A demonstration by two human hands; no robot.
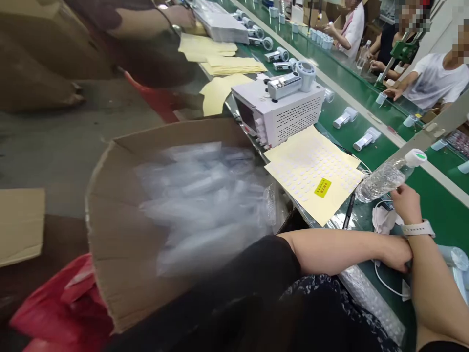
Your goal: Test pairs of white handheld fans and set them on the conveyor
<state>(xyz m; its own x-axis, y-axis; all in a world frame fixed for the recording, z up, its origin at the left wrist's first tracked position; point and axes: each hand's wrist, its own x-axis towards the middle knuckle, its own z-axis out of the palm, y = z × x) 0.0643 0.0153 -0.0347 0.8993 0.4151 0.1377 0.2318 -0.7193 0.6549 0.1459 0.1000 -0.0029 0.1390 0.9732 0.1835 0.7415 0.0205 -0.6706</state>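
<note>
My left hand (pixel 397 253) is curled closed, and its fingers are partly hidden behind my right forearm. The right arm crosses over it, with a pale watch (pixel 418 229) on the wrist. Just beside a clear water bottle (pixel 384 181) with a white cap, my right hand (pixel 406 204) has its fingers curled in. What either hand holds, if anything, is hidden. Crumpled white tissue (pixel 385 220) and a white cable (pixel 384 284) lie near both hands. A black pen (pixel 350 210) rests left of the bottle, beside a yellow sticker sheet (pixel 318 166).
A carton (pixel 120 195) of blurred clear plastic bags stands at my left. A white power supply (pixel 286 110) carries a chrome-and-white device (pixel 287 85). Similar devices (pixel 345 117) lie on the green conveyor (pixel 410 168). Bubble wrap (pixel 377 303) lies by my body. People sit across; another person's arm (pixel 146 24) reaches in.
</note>
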